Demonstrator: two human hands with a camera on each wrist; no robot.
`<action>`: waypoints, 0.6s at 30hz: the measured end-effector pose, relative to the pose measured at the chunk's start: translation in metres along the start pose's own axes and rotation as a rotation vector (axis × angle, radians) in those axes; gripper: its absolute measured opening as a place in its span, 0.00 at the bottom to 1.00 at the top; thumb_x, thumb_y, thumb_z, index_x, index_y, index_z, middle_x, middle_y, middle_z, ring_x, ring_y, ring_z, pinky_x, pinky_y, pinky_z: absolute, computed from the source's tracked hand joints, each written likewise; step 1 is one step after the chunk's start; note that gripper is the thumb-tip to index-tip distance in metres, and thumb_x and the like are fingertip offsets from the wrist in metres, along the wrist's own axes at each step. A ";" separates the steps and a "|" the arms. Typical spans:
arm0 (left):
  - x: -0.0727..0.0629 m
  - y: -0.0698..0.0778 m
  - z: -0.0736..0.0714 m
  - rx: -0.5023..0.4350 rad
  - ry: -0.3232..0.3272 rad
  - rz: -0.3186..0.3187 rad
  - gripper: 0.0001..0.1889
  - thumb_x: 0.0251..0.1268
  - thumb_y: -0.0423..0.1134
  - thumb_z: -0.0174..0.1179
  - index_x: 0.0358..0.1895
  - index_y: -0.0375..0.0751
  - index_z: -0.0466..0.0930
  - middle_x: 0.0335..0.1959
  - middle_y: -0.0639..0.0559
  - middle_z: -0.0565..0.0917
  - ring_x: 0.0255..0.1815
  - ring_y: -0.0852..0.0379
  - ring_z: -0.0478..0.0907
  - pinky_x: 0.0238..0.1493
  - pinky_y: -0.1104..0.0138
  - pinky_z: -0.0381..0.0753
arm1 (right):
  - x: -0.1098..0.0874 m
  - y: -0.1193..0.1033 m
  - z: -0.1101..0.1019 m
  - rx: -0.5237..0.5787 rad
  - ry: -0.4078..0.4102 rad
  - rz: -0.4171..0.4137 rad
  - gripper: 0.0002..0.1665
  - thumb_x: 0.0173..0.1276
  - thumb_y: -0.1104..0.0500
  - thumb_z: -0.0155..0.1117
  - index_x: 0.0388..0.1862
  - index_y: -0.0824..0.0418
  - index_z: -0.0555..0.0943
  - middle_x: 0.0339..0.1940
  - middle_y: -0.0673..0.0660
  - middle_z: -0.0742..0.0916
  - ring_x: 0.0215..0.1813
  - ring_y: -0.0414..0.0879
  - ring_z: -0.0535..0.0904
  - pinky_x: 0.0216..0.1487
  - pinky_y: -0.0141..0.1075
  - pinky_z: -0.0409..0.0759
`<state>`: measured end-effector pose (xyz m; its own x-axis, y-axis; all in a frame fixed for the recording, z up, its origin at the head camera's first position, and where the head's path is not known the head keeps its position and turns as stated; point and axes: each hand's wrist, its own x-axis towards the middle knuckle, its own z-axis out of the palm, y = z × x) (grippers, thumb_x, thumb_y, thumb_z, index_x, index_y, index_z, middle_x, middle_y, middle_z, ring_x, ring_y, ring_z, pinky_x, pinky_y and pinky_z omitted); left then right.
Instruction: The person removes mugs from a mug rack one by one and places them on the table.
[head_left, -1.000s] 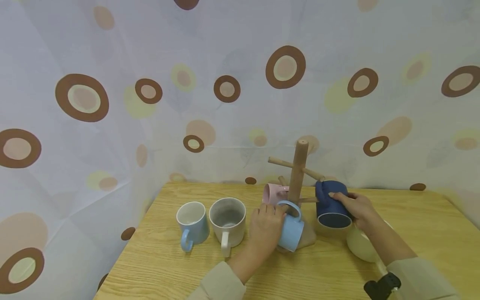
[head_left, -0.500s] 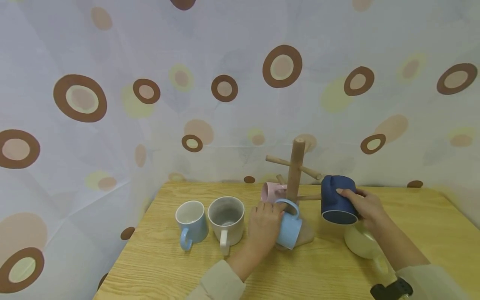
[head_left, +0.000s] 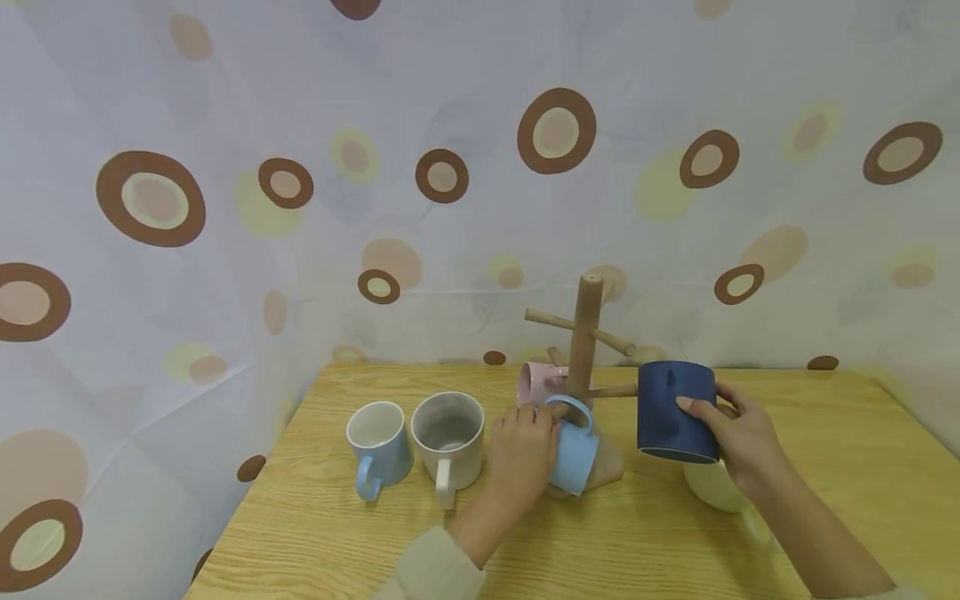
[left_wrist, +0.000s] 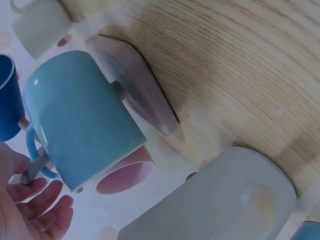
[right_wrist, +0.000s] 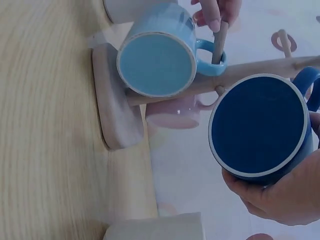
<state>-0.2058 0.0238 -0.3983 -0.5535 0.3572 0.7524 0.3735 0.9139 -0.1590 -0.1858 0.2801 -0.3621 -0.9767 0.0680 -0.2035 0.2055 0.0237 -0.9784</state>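
Dark-blue mug (head_left: 660, 427), gripped by the right hand (head_left: 747, 437) (toward the table's (head_left: 840, 467) right edge), has turned, handle (right_wrist: 305, 76) seemingly clear of the rack (head_left: 585, 333); left hand (head_left: 520, 450) pinches a peg (right_wrist: 219, 40).

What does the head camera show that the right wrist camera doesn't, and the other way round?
Only the head view shows the upright light-blue mug at far left and the inside of the grey-white mug beside it.

Only the right wrist view shows how the left hand pinches a wooden peg, and the dark blue mug end-on.

Both show the right hand holding that mug, plus the pink mug, the wooden stand and a second light-blue mug.
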 end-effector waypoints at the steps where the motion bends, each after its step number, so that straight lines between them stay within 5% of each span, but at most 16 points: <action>1: 0.000 -0.001 -0.002 -0.017 -0.020 -0.003 0.11 0.54 0.49 0.64 0.33 0.46 0.80 0.24 0.56 0.79 0.23 0.61 0.74 0.24 0.73 0.69 | -0.002 0.002 0.001 0.003 0.000 -0.007 0.56 0.66 0.51 0.58 0.73 0.63 0.30 0.72 0.71 0.52 0.36 0.26 0.76 0.41 0.25 0.79; 6: -0.002 -0.002 -0.006 -0.076 -0.051 -0.010 0.12 0.55 0.48 0.64 0.36 0.45 0.80 0.25 0.54 0.80 0.25 0.61 0.75 0.25 0.73 0.70 | -0.012 0.010 0.002 -0.009 0.011 -0.045 0.54 0.66 0.54 0.59 0.74 0.62 0.33 0.61 0.61 0.68 0.38 0.26 0.78 0.41 0.25 0.79; 11: -0.004 -0.002 -0.006 -0.115 0.016 -0.020 0.12 0.53 0.48 0.65 0.37 0.45 0.80 0.30 0.53 0.80 0.30 0.59 0.76 0.28 0.71 0.74 | -0.019 0.017 0.003 -0.039 0.033 -0.059 0.54 0.65 0.55 0.60 0.74 0.63 0.34 0.46 0.42 0.73 0.38 0.27 0.78 0.41 0.24 0.79; 15: -0.005 -0.002 -0.007 -0.165 0.124 -0.005 0.12 0.51 0.46 0.65 0.38 0.46 0.80 0.34 0.52 0.79 0.34 0.57 0.76 0.30 0.69 0.75 | -0.023 0.022 0.006 -0.054 0.042 -0.060 0.55 0.65 0.55 0.60 0.74 0.63 0.33 0.51 0.45 0.71 0.39 0.24 0.76 0.42 0.22 0.78; 18: -0.006 0.002 -0.009 -0.303 0.186 0.038 0.11 0.51 0.43 0.65 0.38 0.44 0.81 0.36 0.51 0.80 0.36 0.57 0.77 0.34 0.71 0.77 | -0.025 0.026 0.007 -0.078 0.048 -0.083 0.54 0.65 0.55 0.61 0.74 0.63 0.34 0.55 0.48 0.70 0.40 0.22 0.74 0.42 0.22 0.77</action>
<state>-0.1950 0.0219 -0.3973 -0.4002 0.3227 0.8577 0.6107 0.7918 -0.0130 -0.1564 0.2720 -0.3830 -0.9869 0.1100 -0.1179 0.1299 0.1090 -0.9855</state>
